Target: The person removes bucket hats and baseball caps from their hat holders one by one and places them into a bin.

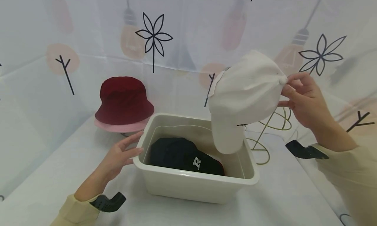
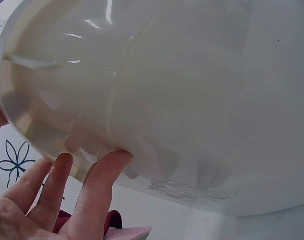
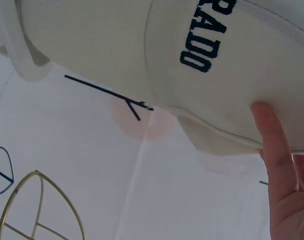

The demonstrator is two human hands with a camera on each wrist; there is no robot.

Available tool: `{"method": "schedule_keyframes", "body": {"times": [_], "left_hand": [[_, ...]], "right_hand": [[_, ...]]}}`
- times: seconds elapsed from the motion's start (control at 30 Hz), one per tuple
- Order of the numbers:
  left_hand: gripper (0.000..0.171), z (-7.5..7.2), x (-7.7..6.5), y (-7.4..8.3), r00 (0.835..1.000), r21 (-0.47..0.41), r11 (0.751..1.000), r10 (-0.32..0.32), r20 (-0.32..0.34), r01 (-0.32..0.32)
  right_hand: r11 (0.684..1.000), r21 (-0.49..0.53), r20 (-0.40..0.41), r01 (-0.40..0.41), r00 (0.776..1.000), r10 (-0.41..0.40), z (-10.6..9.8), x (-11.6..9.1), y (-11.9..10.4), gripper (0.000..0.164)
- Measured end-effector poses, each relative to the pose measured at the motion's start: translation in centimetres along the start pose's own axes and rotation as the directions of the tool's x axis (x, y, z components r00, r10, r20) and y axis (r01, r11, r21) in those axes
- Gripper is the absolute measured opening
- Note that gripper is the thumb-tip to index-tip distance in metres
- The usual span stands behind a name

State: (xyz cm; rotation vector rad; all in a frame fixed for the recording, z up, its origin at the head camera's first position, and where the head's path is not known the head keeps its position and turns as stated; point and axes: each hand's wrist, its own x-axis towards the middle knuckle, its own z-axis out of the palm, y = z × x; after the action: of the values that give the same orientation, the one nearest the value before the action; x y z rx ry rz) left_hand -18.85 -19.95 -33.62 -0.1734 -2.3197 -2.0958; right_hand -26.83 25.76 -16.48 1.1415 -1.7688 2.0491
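A white baseball cap [image 1: 245, 88] hangs tilted above the right side of a cream plastic bin [image 1: 188, 188], its brim pointing down into the bin. My right hand [image 1: 307, 100] pinches the cap by the crown, near the top button. Dark letters [image 3: 207, 37] show on the cap's front in the right wrist view. Inside the bin lies a dark navy cap [image 1: 173, 152] with a white letter R. My left hand [image 1: 117, 157] rests against the bin's left end, its fingers [image 2: 94, 200] fairly straight and touching the wall at the rim.
A dark red bucket hat [image 1: 125, 100] sits over a pink one [image 1: 132, 126] at the back left, on a stand mostly hidden beneath. Behind the bin's right side stands a gold wire rack [image 1: 260, 149]. A patterned cloth [image 1: 182, 49] hangs behind the white table [image 1: 123, 199].
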Motion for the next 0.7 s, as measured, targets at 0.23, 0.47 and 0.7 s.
{"method": "schedule_keyframes", "body": {"times": [0.23,0.47,0.7], "left_hand": [[0.065,-0.1,0.0,-0.1,1.000,0.003,1.000,-0.004,0.004,0.004],[0.065,-0.1,0.1,-0.2,1.000,0.006,1.000,-0.005,-0.003,0.005],[0.065,0.0,0.0,0.0,1.000,0.001,1.000,-0.012,0.003,0.012]], "right_hand": [[0.999,-0.032,0.140,-0.026,0.990,0.031,0.9,0.7,1.7,0.020],[0.994,-0.100,0.277,-0.030,0.959,0.057,1.7,1.0,3.5,0.020],[0.981,-0.189,0.335,-0.043,0.936,0.106,2.1,1.2,4.9,0.018]]}}
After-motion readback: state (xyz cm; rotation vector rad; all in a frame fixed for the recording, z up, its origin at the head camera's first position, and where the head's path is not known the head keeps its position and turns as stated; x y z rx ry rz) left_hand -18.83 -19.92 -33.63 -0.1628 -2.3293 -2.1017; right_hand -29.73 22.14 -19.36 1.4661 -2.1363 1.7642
